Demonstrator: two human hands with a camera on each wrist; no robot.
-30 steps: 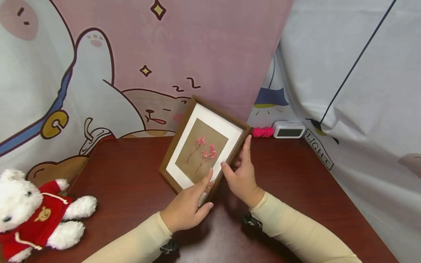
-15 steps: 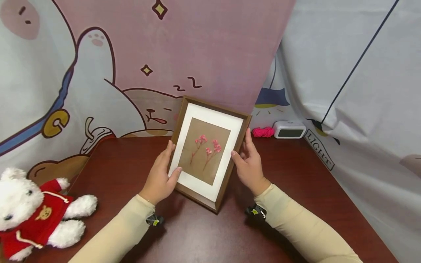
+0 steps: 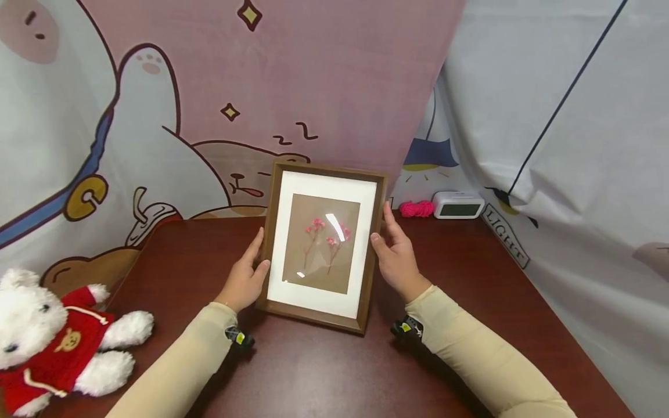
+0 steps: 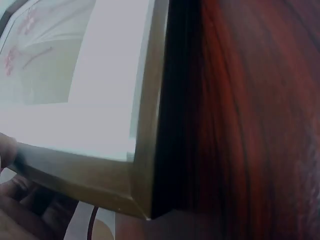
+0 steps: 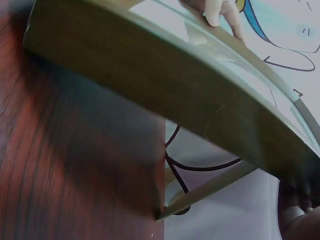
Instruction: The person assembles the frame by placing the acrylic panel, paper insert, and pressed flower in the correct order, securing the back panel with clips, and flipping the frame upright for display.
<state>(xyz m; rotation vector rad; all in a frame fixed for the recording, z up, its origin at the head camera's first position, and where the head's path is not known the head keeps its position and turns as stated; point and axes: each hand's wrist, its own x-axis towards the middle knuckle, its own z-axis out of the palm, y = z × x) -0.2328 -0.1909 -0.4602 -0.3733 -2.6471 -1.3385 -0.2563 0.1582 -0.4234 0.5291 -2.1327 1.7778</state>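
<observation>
A picture frame (image 3: 321, 302) with a brown wooden border, white mat and pressed pink flowers leans back on the table. My left hand (image 3: 243, 281) holds its left side, thumb at the front edge and fingers at the side. On the opposite side, my right hand (image 3: 399, 255) grips the border in the same manner, a little higher up. In the right wrist view, a thin support leg (image 5: 205, 192) slants from behind the frame down to the tabletop. Glare crosses the glass over the flowers.
A white plush bear (image 3: 57, 342) in a red hoodie lies at the left of the dark red table (image 3: 313, 383). Along the back edge sit a pink yarn bundle (image 3: 416, 209) and a white digital clock (image 3: 458, 205). A printed curtain (image 3: 334, 75) hangs right behind.
The picture frame has turned from a steep slant to nearly straight, facing me. My left hand has shifted from its lower corner to the left side; the right hand stays on the right side.
</observation>
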